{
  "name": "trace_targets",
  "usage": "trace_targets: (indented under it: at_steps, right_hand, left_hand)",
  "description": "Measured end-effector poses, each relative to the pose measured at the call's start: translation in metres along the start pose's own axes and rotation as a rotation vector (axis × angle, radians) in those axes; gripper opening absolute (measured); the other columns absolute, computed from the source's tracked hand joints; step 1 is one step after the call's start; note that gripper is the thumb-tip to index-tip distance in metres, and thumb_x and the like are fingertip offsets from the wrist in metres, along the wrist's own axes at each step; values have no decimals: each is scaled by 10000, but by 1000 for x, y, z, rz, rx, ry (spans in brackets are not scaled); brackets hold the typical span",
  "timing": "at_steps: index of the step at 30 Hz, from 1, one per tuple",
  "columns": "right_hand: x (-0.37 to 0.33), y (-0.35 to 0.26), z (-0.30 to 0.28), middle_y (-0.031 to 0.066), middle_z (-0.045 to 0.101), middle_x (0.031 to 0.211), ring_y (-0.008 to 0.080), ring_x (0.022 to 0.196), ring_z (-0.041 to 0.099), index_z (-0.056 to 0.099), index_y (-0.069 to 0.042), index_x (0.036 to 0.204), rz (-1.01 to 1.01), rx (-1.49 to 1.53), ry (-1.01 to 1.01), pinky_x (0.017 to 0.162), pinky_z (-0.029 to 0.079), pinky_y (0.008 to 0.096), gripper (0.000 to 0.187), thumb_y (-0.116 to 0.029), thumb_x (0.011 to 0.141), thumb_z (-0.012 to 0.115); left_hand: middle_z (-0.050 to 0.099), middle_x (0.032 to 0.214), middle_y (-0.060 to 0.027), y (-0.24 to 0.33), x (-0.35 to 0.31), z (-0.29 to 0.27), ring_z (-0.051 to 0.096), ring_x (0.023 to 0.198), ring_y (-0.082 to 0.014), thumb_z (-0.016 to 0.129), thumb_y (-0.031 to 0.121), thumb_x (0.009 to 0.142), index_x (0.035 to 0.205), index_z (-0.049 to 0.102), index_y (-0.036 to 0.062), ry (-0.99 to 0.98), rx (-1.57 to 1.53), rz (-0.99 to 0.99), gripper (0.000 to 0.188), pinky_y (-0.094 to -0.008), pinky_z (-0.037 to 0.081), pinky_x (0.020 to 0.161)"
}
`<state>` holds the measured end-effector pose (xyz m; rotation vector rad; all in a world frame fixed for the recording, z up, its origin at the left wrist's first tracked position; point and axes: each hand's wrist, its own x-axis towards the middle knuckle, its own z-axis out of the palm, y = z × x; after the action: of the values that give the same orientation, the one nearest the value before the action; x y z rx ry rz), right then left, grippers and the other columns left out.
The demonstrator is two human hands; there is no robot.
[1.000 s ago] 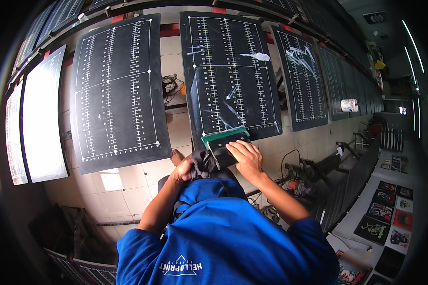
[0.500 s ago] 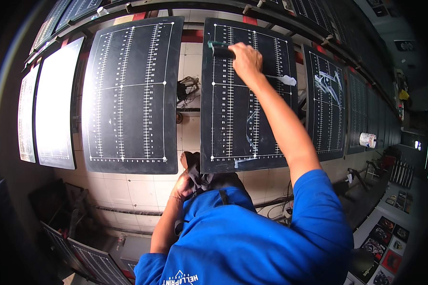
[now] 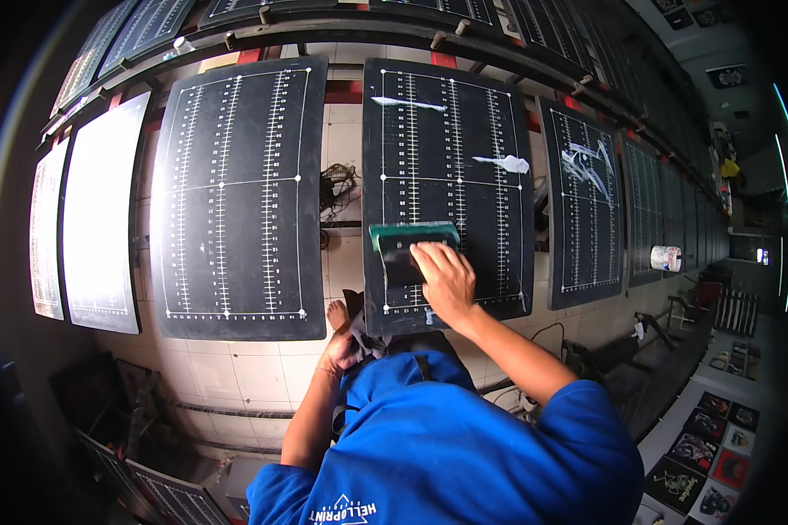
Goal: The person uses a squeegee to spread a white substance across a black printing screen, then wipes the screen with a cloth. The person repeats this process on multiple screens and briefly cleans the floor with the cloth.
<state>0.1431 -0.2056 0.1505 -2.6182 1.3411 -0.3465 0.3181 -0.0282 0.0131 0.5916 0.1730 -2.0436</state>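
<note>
My right hand [image 3: 446, 278] grips a squeegee [image 3: 403, 261] with a black body and a green blade edge. It lies against the near part of a black board [image 3: 486, 227] printed with white rulers and a grid. A long white smear [image 3: 407, 103] crosses the board's far left, and a white blob of paste [image 3: 510, 164] sits right of its middle. Low in front of my body, my left hand [image 3: 343, 348] is closed around a dark grey cloth [image 3: 372, 346]. Part of that cloth is hidden beside the board's near edge.
Another ruled black board [image 3: 263, 245] stands to the left across a gap. To the right, a board [image 3: 587, 236] carries white smears, and a white tub [image 3: 665, 258] rests beyond it. A dark rail [image 3: 359, 19] runs behind the boards. Cables [image 3: 337, 188] show in the gap.
My right hand has brought the squeegee from the board's far left down toward its near edge. A white smear now shows at the far left. My left hand has hardly moved.
</note>
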Motion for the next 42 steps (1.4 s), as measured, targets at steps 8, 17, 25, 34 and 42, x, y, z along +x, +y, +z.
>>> trace_targets:
  at_steps: [8,17,25,34,42]
  right_hand:
    - [236,80,33,53,663,1030,263,1014,621,691,-111,1045,-51,-46,202,908,474,438,231,-48,851,583]
    - [243,76,37,82,662,1031,275,993,632,687,-83,1026,-36,-108,180,815,517,440,236,-45,855,529]
    - [245,81,-9,34,668,1146,286,1054,646,694,-193,1101,73,-45,26,881,527,476,362,-31,786,621]
    - [347,124,23,52,698,1065,317,965,675,711,-205,1105,22,-163,91,850,525,478,378,-45,779,606]
    - [299,104,1,68,689,1122,323,1002,667,695,-180,1132,-17,-84,-68,865,529,478,393,-70,764,614]
  left_hand:
    - [571,1303,-144,-16,-25,-28,600,1154,-285,451,353,1017,1387,439,28,206,-67,61,492,-429,529,949]
    - [553,1349,-139,-19,-36,-21,582,1195,-293,537,214,943,1420,412,33,207,-60,164,526,-447,498,1007]
    - [579,1318,-125,-33,-33,-50,592,1183,-277,495,145,949,1383,473,48,122,-193,230,445,-433,513,987]
    - [557,1343,-113,-38,-45,-19,583,1194,-274,477,123,955,1412,434,76,287,-219,272,461,-442,492,1014]
    - [595,1271,-129,-43,-34,-19,620,1116,-275,532,171,940,1358,465,52,367,-146,288,440,-406,555,906]
